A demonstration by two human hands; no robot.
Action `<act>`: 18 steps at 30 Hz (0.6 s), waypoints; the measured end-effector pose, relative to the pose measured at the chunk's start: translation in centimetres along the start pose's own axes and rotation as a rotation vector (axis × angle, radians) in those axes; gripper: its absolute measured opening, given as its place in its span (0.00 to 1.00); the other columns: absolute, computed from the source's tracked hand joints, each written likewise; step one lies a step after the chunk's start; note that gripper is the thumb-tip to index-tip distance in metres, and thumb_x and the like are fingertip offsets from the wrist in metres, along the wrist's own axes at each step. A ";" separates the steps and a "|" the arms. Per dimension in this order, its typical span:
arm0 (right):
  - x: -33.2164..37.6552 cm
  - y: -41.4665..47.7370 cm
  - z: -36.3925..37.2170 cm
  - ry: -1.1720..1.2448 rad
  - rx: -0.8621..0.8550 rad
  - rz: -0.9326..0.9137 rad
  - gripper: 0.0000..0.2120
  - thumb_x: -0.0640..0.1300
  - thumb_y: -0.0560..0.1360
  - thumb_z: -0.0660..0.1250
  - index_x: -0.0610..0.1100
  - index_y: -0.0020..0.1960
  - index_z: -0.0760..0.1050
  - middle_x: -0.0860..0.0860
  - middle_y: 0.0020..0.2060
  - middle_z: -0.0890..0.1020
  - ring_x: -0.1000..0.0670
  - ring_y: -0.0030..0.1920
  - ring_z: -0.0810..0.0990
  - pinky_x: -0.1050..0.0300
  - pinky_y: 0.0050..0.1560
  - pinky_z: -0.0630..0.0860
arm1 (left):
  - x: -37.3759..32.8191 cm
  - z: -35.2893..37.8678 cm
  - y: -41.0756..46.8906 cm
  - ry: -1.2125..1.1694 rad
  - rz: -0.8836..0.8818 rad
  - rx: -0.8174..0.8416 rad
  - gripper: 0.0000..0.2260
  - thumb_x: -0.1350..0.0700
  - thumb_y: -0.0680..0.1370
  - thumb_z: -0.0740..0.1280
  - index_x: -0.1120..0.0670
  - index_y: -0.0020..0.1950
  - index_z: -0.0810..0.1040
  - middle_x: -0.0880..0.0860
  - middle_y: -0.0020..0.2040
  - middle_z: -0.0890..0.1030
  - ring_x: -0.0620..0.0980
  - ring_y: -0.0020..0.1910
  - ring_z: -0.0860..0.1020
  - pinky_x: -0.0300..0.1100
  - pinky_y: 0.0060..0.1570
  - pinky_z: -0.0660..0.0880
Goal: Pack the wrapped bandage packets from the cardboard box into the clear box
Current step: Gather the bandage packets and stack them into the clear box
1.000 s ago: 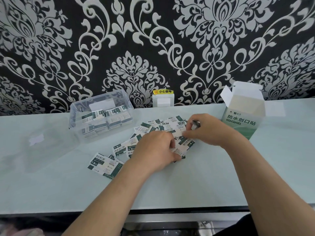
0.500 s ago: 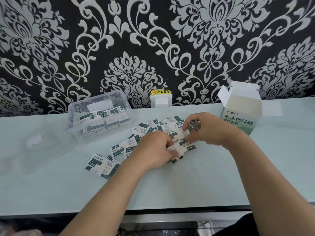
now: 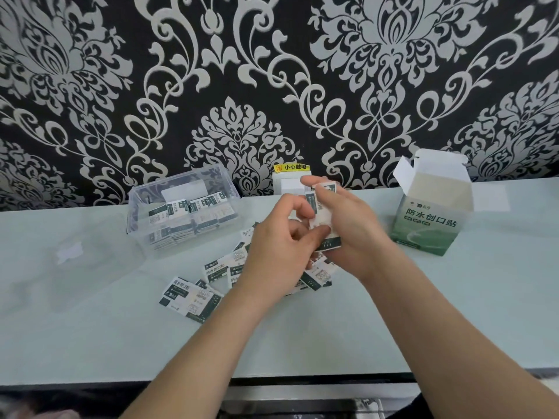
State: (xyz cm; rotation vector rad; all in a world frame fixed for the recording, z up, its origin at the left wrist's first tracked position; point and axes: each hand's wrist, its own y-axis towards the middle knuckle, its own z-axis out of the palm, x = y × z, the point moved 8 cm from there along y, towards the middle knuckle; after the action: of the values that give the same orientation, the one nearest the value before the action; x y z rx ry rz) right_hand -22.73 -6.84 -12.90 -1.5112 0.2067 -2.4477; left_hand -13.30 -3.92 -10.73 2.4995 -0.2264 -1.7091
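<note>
The left hand (image 3: 278, 252) and right hand (image 3: 354, 234) are bare, and so are both forearms down to the frame's lower edge. A dark garment edge (image 3: 405, 411) shows beside the right forearm.

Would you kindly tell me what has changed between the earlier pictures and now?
The left hand and right hand have risen from the pale table. Together they now hold a small upright stack of white-and-green wrapped packets, gathered from the pile. The clear plastic box, the open green-and-white cardboard box and the remaining loose packets stayed put.
</note>
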 end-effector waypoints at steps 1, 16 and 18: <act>-0.1 0.0 -0.1 0.008 -0.013 0.009 0.11 0.44 0.83 0.57 0.47 0.57 0.78 0.47 0.34 0.79 0.47 0.30 0.76 0.57 0.29 0.73 | -0.6 -0.6 0.1 0.167 0.093 -0.030 0.11 0.54 0.74 0.73 0.49 0.47 0.70 0.50 0.28 0.74 0.46 0.28 0.73 0.43 0.34 0.74; -1.5 -0.8 2.8 -0.231 0.289 0.121 0.06 0.30 0.73 0.58 0.36 0.41 0.73 0.43 0.27 0.74 0.49 0.27 0.74 0.60 0.26 0.70 | -0.3 -0.9 0.0 0.452 0.212 0.214 0.40 0.50 0.64 0.77 0.41 0.72 0.62 0.39 0.65 0.63 0.39 0.68 0.61 0.36 0.64 0.66; -1.7 -0.8 2.8 -0.243 0.273 0.126 0.06 0.30 0.72 0.57 0.37 0.41 0.72 0.45 0.27 0.72 0.50 0.26 0.70 0.62 0.24 0.66 | -0.5 -0.7 -0.3 0.462 0.208 0.226 0.39 0.51 0.65 0.77 0.39 0.70 0.61 0.39 0.64 0.62 0.35 0.65 0.62 0.31 0.60 0.66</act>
State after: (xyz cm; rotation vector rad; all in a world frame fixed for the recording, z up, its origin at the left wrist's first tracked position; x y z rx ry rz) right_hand -19.62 -5.54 -12.84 -1.5993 -0.0749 -2.0736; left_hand -12.86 -3.48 -10.05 2.8213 -0.6355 -1.0441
